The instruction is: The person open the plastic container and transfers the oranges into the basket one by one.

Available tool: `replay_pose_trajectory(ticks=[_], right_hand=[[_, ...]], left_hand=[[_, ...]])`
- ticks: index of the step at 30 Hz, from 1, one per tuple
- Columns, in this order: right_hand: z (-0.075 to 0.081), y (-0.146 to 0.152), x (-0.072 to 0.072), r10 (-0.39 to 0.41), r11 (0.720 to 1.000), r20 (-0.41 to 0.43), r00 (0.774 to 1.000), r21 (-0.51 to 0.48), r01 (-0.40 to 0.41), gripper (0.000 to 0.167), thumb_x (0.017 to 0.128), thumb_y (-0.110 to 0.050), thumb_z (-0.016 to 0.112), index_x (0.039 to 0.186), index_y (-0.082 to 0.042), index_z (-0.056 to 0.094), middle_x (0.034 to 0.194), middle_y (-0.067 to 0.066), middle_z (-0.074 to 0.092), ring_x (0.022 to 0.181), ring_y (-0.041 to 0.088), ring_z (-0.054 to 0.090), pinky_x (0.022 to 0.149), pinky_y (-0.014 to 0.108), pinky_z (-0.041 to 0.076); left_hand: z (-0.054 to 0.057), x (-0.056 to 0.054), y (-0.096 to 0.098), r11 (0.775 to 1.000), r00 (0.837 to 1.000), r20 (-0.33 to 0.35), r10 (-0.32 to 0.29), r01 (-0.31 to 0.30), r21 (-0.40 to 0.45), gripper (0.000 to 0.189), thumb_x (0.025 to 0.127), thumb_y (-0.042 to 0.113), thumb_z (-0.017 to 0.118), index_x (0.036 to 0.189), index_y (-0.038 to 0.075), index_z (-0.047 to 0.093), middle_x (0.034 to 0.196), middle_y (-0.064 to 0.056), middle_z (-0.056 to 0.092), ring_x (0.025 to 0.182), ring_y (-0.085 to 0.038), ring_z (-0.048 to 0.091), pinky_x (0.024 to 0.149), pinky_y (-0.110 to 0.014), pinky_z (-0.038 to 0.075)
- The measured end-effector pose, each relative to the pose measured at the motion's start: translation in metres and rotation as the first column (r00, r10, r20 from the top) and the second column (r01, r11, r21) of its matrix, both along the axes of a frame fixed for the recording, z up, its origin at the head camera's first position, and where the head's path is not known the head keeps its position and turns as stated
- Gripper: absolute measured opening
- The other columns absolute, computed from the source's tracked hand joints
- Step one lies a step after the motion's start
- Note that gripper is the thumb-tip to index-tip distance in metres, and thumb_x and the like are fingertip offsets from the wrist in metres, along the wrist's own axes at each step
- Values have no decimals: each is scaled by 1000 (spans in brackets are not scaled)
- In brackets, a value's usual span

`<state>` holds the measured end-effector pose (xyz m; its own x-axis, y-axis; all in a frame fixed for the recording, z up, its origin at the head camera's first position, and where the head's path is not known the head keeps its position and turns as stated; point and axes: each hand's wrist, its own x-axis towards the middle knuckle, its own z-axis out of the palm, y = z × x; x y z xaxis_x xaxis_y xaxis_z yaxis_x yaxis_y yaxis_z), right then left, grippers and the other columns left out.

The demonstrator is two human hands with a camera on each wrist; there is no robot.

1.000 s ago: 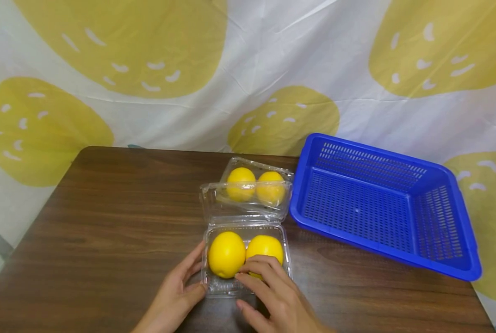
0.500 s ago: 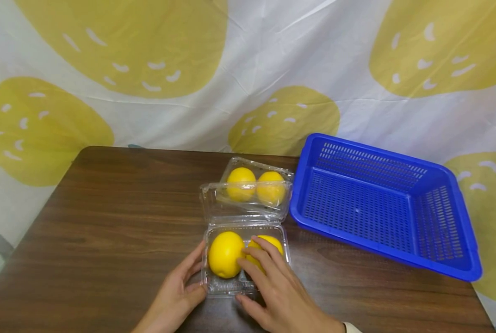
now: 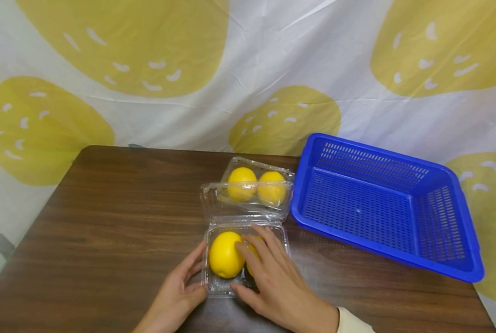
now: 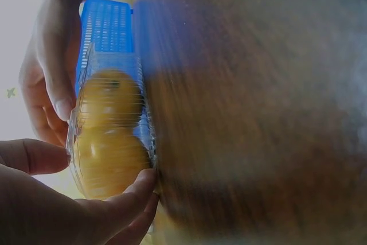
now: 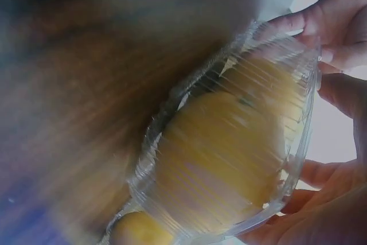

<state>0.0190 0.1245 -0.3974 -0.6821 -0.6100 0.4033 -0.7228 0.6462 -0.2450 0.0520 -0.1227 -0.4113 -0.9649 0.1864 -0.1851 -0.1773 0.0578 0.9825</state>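
A clear plastic clamshell box (image 3: 225, 290) stands on the table with its lid (image 3: 211, 206) raised at the back. Two round yellow fruits lie side by side in it, the left fruit (image 3: 226, 255) in plain sight and the right fruit (image 3: 250, 269) mostly hidden. My left hand (image 3: 175, 291) holds the box's left side, its thumb at the front rim. In the left wrist view the fingers lie low along the wall. Over the right fruit, my right hand (image 3: 279, 286) spreads lightly bent fingers, with its thumb near the front rim.
Behind the raised lid sits another clear box (image 3: 233, 163) holding two yellow fruits. To the right, a blue perforated basket (image 3: 368, 252) nearly meets that box. The brown wooden table (image 3: 106, 231) backs onto a patterned cloth (image 3: 169, 115).
My right hand has slid forward over the right fruit, covering more of it, and its sleeve has come into view. My left hand and the box have stayed put.
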Motion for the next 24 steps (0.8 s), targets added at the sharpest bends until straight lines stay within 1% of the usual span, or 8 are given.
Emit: replay_pose_trajectory(ticks=[4,7,11,16,22,24], right_hand=[[1,-4,-5,-31,999,15,999,35,31,74,89,-45,89,144,-5,62,146,15,61,151,41,46,128,59,39],[1,-7,-8,-55,996,33,998,66,52,79,88,-49,91,147,-5,62,145,15,63,150,41,47,129,59,38],[1,-10,-11,-69,991,44,997,114,64,85,87,-53,90,151,-5,60,145,16,64,151,42,46,131,61,33],[1,-13,-15,-80,982,47,996,176,70,88,88,-57,88,152,-4,59,146,17,63,151,42,46,131,66,28],[0,-19,-17,-111,972,28,993,210,102,89,88,-63,86,151,-6,59,143,14,66,151,40,47,126,78,28],[-1,-21,-17,-122,969,18,992,218,115,90,87,-65,85,150,-7,59,142,13,67,151,40,48,124,80,28]], left_hand=[[1,1,1,1000,1000,5,5,-5,-7,92,85,-14,69,169,1,38,170,-31,39,149,-46,50,105,-30,60],[1,1,1,1000,1000,6,7,-7,-9,91,85,-14,69,169,1,38,170,-31,39,149,-46,51,106,-34,60],[1,1,1,1000,1000,1,9,-9,-4,91,85,-14,69,170,1,37,169,-31,41,148,-46,51,106,-34,60],[1,1,2,1000,1000,-5,9,-9,1,91,86,-14,68,170,2,37,169,-30,41,148,-46,51,106,-34,60],[1,2,2,1000,1000,-2,10,-10,-5,91,85,-15,68,170,4,39,169,-30,41,149,-46,50,105,-31,60],[1,2,2,1000,1000,1,9,-9,-12,92,84,-15,68,170,5,40,169,-29,42,149,-45,50,104,-29,59]])
